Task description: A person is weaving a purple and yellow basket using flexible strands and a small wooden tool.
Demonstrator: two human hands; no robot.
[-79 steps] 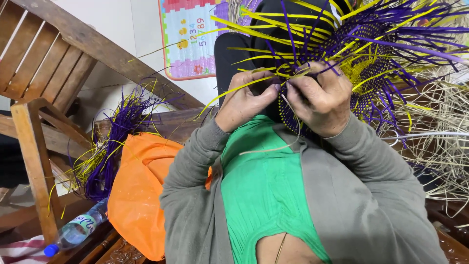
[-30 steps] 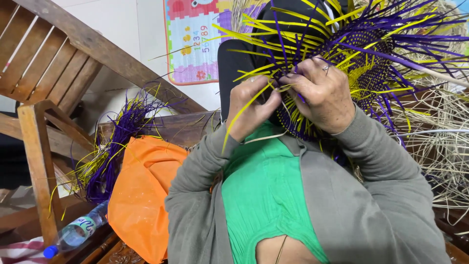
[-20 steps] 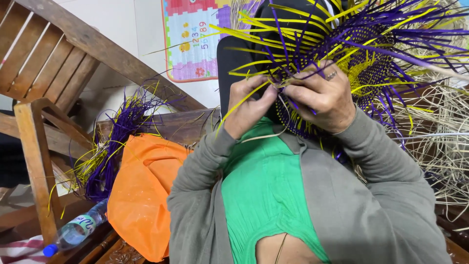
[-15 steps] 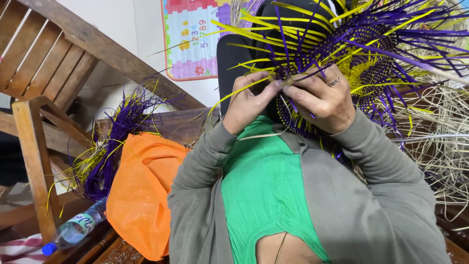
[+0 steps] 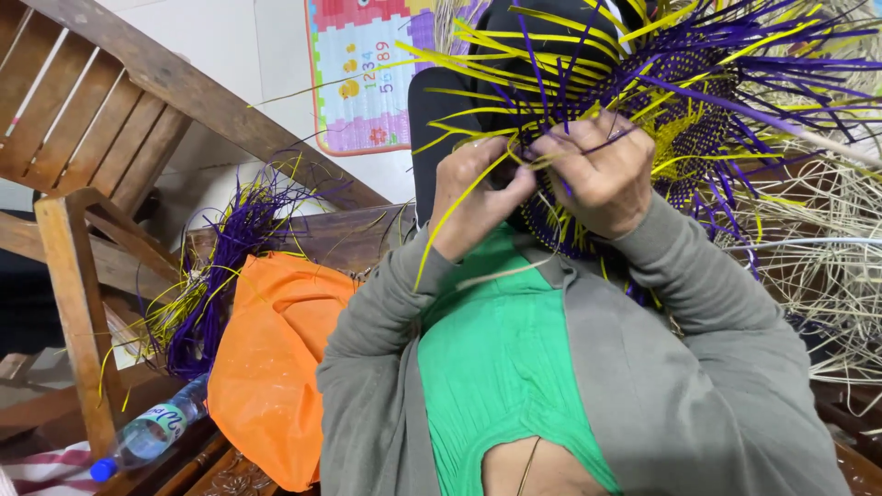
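Both hands pinch yellow strips: left hand (image 5: 478,197), right hand (image 5: 597,174), at the purple-and-yellow woven basket (image 5: 680,119); a slackened grip could let the weave loosen.

Grey long-sleeved cardigan (image 5: 680,386) over a ribbed green top (image 5: 496,367).

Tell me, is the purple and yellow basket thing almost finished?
Not yet. A round patch of the purple and yellow weaving is already woven tight. The left hand and right hand are working a yellow strip at its edge. Many loose strips stick out unwoven, so much looks left.
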